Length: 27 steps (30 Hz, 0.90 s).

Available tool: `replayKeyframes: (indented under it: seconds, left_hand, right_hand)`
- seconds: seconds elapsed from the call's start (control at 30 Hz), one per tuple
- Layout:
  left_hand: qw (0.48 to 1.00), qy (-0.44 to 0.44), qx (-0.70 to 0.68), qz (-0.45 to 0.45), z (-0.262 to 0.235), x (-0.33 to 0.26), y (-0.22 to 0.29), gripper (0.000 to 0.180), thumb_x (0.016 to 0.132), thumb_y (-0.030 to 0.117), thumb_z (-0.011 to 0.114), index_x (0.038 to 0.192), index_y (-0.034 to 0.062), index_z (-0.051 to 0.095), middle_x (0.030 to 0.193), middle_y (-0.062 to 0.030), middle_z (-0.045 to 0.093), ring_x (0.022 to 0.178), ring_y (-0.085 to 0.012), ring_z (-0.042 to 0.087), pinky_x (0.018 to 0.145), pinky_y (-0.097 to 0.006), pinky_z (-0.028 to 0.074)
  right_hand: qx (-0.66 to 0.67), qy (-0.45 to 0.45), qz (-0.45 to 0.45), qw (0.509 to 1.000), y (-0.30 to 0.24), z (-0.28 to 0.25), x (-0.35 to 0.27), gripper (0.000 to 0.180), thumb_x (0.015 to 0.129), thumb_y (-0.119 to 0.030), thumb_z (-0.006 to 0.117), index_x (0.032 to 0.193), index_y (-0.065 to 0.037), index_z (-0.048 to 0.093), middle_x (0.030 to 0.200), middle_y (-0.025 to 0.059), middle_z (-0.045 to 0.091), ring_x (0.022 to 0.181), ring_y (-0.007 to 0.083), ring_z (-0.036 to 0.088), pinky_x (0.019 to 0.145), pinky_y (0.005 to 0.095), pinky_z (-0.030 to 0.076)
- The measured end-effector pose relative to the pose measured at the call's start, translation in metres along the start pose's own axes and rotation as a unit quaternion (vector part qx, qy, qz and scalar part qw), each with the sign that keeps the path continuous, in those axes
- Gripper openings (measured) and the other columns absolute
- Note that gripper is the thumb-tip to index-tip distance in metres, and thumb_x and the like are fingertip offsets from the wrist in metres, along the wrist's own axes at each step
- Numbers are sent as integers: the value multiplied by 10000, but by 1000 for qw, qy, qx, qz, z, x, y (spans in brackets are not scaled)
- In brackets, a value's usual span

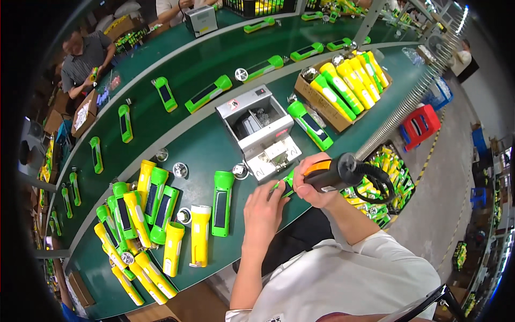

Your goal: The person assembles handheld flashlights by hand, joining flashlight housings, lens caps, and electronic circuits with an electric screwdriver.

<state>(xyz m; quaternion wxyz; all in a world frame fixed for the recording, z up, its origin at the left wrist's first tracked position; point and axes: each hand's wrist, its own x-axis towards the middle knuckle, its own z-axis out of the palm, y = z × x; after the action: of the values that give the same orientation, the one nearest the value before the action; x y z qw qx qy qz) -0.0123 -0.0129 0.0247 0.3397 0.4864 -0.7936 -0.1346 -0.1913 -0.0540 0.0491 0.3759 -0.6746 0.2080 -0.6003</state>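
Note:
My right hand is wrapped round a black electric screwdriver with an orange stripe, held near the table's front edge. Its tip is hidden. Beside it, the fingers of my left hand grip a green flashlight, mostly covered by both hands. Just beyond stands a grey metal screw feeder with an open tray of small metal pieces. A white fixture adjoins its front. To the left, a green flashlight with a dark panel lies beside a yellow one.
Several yellow and green flashlights are heaped at left. A cardboard box of flashlights stands right of the feeder. A coiled spring hangs over the right side. Flashlights line the green conveyor. On the floor are a full crate and red stool.

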Motion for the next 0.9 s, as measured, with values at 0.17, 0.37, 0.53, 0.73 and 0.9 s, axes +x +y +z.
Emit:
replayKeyframes:
  seconds: [0.17,0.37,0.53,0.73,0.9]
  left_hand:
    - [1000,-3,18,24,-4,0,3,389,830,184,784,1197,94,691,1161,-50,665,1013,-260,648,823,-406,516]
    - [998,-10,48,28,-3,-4,0,400,826,181,784,1201,84,684,1167,-85,666,1028,-287,645,840,-410,522]
    - [999,-18,35,29,-34,-9,28,377,794,107,807,1139,22,680,1130,-143,685,1014,-345,654,870,-435,542]
    - [995,6,98,-23,-157,1,37,340,818,97,788,1138,57,681,1130,-135,697,984,-336,677,859,-427,560]
    - [989,-9,137,-52,-204,103,-48,431,817,88,789,1215,42,632,1089,-177,688,976,-378,668,837,-445,539]
  right_hand:
    - [10,-7,54,998,-8,1,-5,423,858,-47,769,1154,-42,467,776,72,599,655,116,583,579,255,485]
    - [31,69,72,995,-18,11,1,335,809,-117,858,1060,-21,657,814,11,667,720,73,621,660,232,512]
    - [258,90,1,962,-49,1,11,393,908,-180,775,1202,-41,555,688,15,566,548,129,559,523,290,483]
    - [319,107,-58,940,-80,-35,28,494,936,-373,749,1160,-49,452,602,30,508,455,143,510,439,296,428]
    - [308,156,-22,938,-52,-50,28,473,961,-368,704,1141,-33,421,604,41,490,435,146,486,425,290,435]
